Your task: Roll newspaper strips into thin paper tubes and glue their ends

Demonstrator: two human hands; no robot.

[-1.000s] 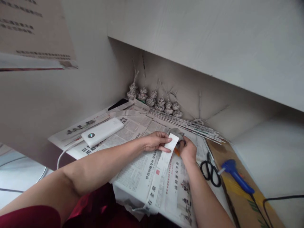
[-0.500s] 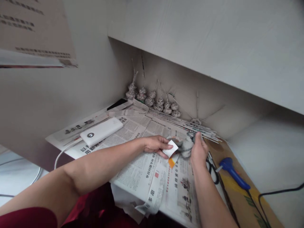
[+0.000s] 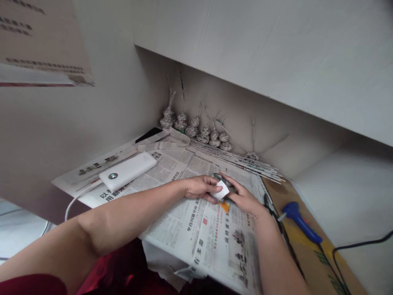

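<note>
My left hand (image 3: 205, 188) pinches a small white piece of paper or card (image 3: 222, 190) above the newspaper, thumb on top. An orange corner (image 3: 225, 206) sticks out under the white piece; whether the two are joined I cannot tell. Close against it from the right comes my right hand (image 3: 245, 197), fingers bent behind the white piece and partly hidden. A loop of dark grey cord (image 3: 218, 176) shows between the hands, and my right fingers seem closed on it, though the grip itself is covered.
Newspaper (image 3: 184, 225) covers the table. A white power bank (image 3: 130, 170) with a cable lies left. Small woven paper gourds (image 3: 193, 128) stand along the back wall, with thin paper rods (image 3: 239, 157) before them. A blue glue gun (image 3: 299, 223) rests on cardboard (image 3: 322, 266) at right.
My right hand has swung left, from beside the rods to right against my left hand, bringing the grey cord in. My left hand keeps its pinch on the white piece.
</note>
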